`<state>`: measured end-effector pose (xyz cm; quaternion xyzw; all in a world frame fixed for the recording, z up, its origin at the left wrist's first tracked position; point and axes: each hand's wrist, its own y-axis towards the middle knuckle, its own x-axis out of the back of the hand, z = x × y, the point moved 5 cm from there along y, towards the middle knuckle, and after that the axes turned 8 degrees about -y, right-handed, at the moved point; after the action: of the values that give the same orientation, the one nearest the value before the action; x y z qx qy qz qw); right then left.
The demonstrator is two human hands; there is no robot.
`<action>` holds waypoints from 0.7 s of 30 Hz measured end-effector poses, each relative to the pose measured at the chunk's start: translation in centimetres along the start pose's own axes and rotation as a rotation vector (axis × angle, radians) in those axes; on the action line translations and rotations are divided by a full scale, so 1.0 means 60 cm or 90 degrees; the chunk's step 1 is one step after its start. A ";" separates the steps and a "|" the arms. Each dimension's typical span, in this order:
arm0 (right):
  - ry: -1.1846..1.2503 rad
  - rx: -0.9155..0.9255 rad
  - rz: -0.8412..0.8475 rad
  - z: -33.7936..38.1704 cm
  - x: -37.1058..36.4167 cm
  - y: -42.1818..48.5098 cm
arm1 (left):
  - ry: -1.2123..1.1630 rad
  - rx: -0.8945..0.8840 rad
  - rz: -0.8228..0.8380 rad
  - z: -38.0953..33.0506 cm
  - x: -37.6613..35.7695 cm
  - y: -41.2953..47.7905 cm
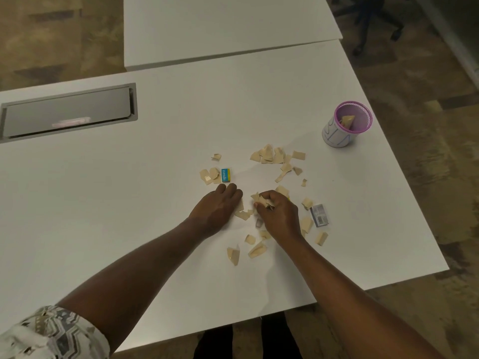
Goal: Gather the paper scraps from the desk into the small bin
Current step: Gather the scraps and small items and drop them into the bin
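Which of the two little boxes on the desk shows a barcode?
The grey-white box right of the right hand; the other box is blue and yellow.

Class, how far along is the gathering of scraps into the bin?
Early. Done: a few tan paper pieces sit in the small purple-rimmed mesh bin. In hand: the right hand grips a bunch of scraps; the left hand rests beside it. Left: most scraps, scattered over the white desk.

Open desk point(259, 104) leads to the bin point(347, 125); only loose scraps point(272, 155) between
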<state>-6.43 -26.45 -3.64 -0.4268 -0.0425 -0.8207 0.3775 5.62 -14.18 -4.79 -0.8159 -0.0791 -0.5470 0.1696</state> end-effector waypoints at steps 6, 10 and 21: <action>0.029 -0.024 0.010 -0.008 0.002 0.005 | -0.012 0.007 -0.018 -0.007 0.005 0.011; 0.116 -0.071 0.014 -0.019 0.013 0.009 | -0.086 0.088 -0.030 -0.004 0.014 0.020; 0.409 -0.225 0.004 -0.065 0.088 0.047 | -0.498 0.310 -0.195 -0.049 0.075 0.081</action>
<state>-9.02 -33.09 -2.96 -0.2060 0.2223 -0.9063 0.2946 6.39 -20.03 -0.57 -0.8761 -0.3818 -0.1833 0.2306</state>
